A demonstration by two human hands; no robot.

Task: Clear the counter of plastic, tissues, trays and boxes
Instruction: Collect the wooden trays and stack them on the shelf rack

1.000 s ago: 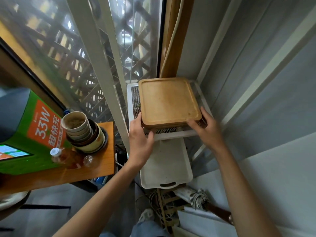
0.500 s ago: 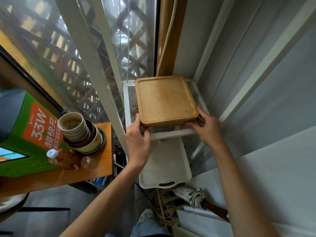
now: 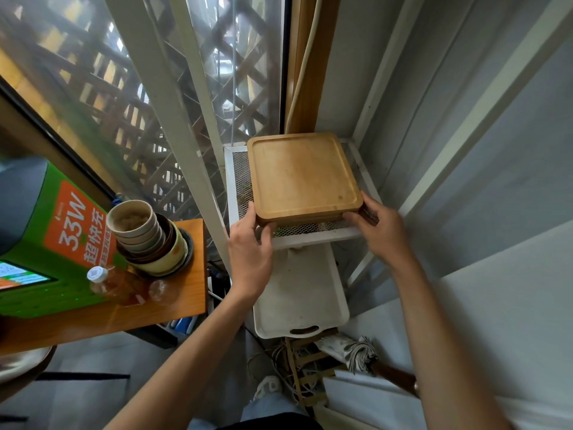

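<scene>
Right now the left hand and right hand are gripping the stacked wooden trays' near corners on the mesh shelf. Letting go unevenly risks the stack sliding off the shelf's front edge onto the white tray below.

Green box runs off the left edge; the white tray sits half hidden under the mesh shelf; right fingertips vanish beneath the wooden tray.

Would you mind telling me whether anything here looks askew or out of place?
The plastic bottle lies on its side on the wooden counter, beside the tilted stack of bowls. The wooden trays, held by both hands, sit flat on the mesh shelf.
</scene>
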